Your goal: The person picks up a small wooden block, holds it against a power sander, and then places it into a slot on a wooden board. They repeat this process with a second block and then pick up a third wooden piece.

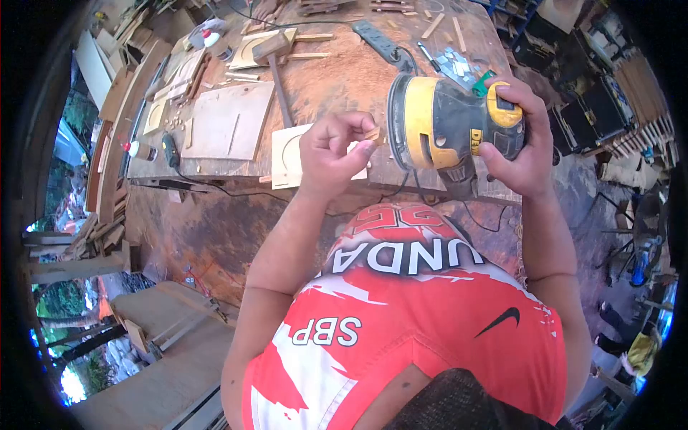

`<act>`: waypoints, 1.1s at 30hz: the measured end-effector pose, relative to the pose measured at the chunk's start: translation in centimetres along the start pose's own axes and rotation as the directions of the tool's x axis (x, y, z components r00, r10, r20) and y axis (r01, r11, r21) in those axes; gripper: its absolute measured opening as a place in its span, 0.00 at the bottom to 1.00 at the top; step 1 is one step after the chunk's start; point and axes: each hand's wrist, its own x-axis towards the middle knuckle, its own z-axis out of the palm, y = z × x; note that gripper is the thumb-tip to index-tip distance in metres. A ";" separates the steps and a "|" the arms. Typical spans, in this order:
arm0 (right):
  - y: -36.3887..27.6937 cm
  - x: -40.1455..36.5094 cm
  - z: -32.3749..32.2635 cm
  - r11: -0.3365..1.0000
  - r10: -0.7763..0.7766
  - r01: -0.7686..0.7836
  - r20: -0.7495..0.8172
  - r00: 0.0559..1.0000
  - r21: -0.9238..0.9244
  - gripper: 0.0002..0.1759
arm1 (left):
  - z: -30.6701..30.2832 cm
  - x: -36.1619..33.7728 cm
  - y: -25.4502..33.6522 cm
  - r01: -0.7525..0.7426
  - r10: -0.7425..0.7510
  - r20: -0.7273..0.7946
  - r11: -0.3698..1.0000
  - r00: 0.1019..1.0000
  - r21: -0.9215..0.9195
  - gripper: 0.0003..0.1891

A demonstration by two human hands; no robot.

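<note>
My right hand (527, 136) is wrapped round the head of a yellow and black sander (451, 125), which is tipped on its side so that its round pad faces left. In my left hand (337, 150), a small piece of wood (373, 134) is pinched between thumb and fingers, close to the sander's pad. Behind my left hand, a pale board with a curved line (287, 159) lies at the front edge of the workbench (322, 82).
Sawdust, wood strips and a larger flat panel (228, 122) lie on the bench. Two glue bottles (215, 43) stand at the left. A power strip (375, 41) lies at the back, with cords by the front edge. Another person's hand (268, 10) shows at the far side.
</note>
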 end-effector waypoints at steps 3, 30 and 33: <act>-0.3 0.1 0.2 0.999 -0.033 0.032 0.027 0.999 0.023 0.35 | 0.3 0.1 0.2 -0.007 0.006 -0.029 0.999 1.000 -0.031 0.20; -0.6 -0.9 -0.3 1.000 -0.013 0.013 0.018 1.000 0.011 0.35 | 0.6 -0.8 -0.4 -0.010 0.008 -0.056 0.999 0.998 -0.034 0.20; -0.5 -0.8 -0.2 1.000 -0.026 0.026 0.014 1.000 0.003 0.35 | 0.9 -0.8 -0.8 -0.031 0.030 -0.023 0.999 0.999 -0.011 0.19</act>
